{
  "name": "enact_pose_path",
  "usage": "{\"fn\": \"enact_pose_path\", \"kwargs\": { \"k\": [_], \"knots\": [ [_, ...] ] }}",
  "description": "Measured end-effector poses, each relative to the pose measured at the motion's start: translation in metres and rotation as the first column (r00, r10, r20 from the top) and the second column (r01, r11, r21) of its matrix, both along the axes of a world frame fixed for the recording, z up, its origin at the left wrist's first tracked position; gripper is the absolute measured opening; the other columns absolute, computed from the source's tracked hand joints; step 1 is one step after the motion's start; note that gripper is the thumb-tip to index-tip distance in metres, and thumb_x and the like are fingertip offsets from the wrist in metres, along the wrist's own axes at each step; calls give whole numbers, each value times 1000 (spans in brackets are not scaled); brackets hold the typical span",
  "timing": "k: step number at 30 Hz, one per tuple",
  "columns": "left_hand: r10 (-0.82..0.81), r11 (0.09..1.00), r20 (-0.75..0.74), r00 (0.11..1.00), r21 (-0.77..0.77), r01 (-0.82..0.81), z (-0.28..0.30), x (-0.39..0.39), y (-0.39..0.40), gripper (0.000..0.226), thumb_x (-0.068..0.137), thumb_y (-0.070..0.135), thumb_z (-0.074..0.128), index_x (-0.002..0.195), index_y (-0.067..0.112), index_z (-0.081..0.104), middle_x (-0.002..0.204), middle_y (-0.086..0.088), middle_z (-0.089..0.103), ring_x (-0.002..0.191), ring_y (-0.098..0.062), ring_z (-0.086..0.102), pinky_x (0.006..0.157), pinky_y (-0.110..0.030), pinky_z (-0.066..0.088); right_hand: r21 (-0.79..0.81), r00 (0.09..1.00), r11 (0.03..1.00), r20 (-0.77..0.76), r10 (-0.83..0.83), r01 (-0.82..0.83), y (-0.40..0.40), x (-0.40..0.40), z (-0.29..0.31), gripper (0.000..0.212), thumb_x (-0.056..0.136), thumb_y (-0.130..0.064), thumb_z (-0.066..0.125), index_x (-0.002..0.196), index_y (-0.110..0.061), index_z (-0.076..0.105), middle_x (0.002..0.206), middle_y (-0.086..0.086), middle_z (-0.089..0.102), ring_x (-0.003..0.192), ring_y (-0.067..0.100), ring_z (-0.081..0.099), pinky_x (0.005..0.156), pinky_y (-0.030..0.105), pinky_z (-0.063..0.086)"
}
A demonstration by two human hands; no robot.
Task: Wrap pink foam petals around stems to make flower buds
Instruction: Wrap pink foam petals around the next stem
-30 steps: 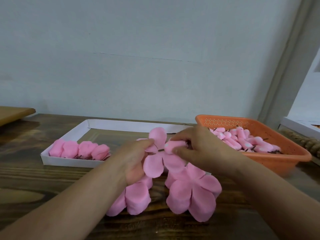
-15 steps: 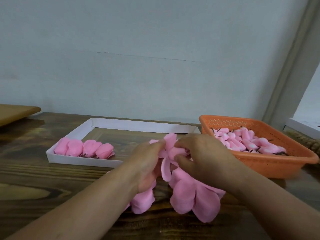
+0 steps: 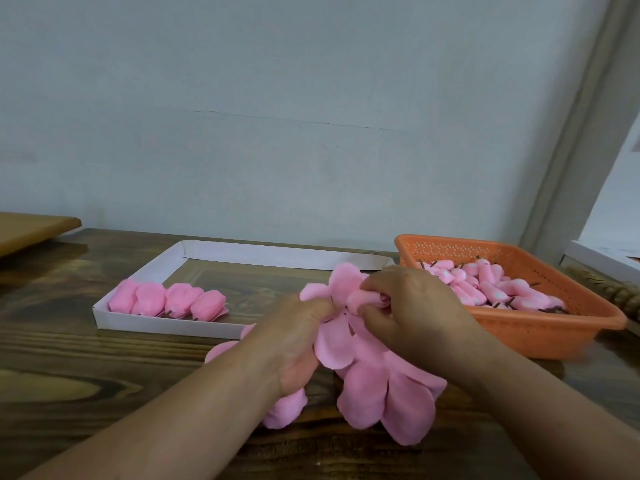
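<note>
My left hand (image 3: 294, 336) pinches a pink foam petal piece (image 3: 341, 285) held above the table, its petals folded upward. My right hand (image 3: 412, 306) pinches a small pink bud core (image 3: 363, 299) and presses it into the middle of that petal piece. The stem is hidden by my fingers. Under both hands lies a loose pile of flat pink petal pieces (image 3: 384, 393). Several finished pink buds (image 3: 173, 301) lie in a row in the white tray (image 3: 166, 325) at the left.
An orange perforated basket (image 3: 540, 327) at the right holds several pink bud cores with dark stems (image 3: 485, 285). A wooden board (image 3: 31, 228) overhangs at the far left. The dark wooden table (image 3: 69, 368) ends at a pale wall. A white box edge (image 3: 602, 261) sits far right.
The petal piece, spread flat a second ago, has been folded up around the bud core. Both hands have closed in together and shifted slightly right.
</note>
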State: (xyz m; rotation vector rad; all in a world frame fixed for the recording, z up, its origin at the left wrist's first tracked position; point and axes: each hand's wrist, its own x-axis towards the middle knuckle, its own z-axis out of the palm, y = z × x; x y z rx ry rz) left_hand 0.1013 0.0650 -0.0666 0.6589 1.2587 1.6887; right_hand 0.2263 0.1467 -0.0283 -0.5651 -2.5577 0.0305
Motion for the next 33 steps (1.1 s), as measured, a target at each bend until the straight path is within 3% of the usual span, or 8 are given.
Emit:
{"fn": "enact_pose_path", "kwargs": {
  "k": [3, 5, 7, 11, 18, 23, 29, 33],
  "knots": [
    [44, 999, 3, 999, -31, -44, 0, 0, 0, 22, 98, 6, 46, 109, 1, 64, 103, -20, 71, 93, -29, 68, 75, -38, 54, -33, 999, 999, -32, -11, 10, 2, 3, 1, 17, 81, -18, 52, 67, -8, 53, 67, 5, 53, 67, 22, 47, 59, 34, 37],
    [74, 996, -10, 997, -56, -74, -1, 0, 1, 23, 98, 9, 47, 113, 3, 63, 109, -19, 69, 103, -31, 64, 90, -44, 51, -90, 998, 996, -65, -14, 8, 3, 4, 3, 15, 80, -16, 54, 71, -5, 58, 69, 7, 56, 68, 24, 49, 62, 40, 42],
    [108, 991, -11, 994, -82, -109, 0, 0, 1, 23, 97, 11, 49, 115, 4, 62, 112, -18, 67, 106, -31, 62, 94, -44, 48, -125, 997, 992, -71, -18, 9, 4, 7, 4, 16, 80, -16, 55, 76, -2, 62, 71, 9, 59, 67, 24, 51, 61, 43, 44],
    [129, 983, -58, 990, -127, -135, 3, 3, 1, 19, 98, 16, 48, 104, 9, 64, 92, -10, 68, 85, -22, 62, 61, -30, 47, -136, 995, 991, -100, -4, -10, 1, 10, 3, 17, 78, -14, 55, 67, -2, 56, 64, 11, 53, 58, 21, 42, 54, 40, 37],
    [79, 995, -85, 993, -52, -83, -4, 3, 2, 24, 98, 23, 49, 109, 8, 64, 95, -12, 72, 86, -22, 69, 67, -31, 52, -114, 997, 993, -80, 16, -25, 0, 8, -2, 17, 80, -17, 55, 75, -2, 62, 70, 12, 58, 65, 25, 50, 60, 42, 42],
    [-38, 998, -27, 999, 54, 39, -6, 0, 1, 28, 98, 19, 47, 93, 10, 73, 88, -12, 74, 78, -20, 72, 62, -31, 56, -80, 999, 997, -48, 21, -25, 0, 5, -3, 17, 81, -18, 53, 73, -6, 62, 71, 9, 59, 66, 20, 50, 59, 36, 42],
    [34, 998, -22, 999, 53, -33, -8, -4, -1, 18, 97, 20, 49, 103, 13, 65, 79, -7, 74, 68, -17, 71, 61, -31, 51, -49, 997, 996, -49, 66, -68, -4, 2, -4, 16, 80, -14, 54, 66, -10, 57, 63, 3, 51, 63, 18, 45, 58, 24, 35],
    [39, 996, 32, 999, 79, -41, -11, -5, -2, 22, 97, 16, 48, 110, 7, 63, 92, -14, 74, 79, -23, 72, 59, -30, 55, -33, 995, 997, -68, 72, -74, -5, -2, -10, 13, 81, -15, 53, 70, -13, 60, 67, 1, 54, 65, 16, 47, 54, 25, 38]
  ]
}}
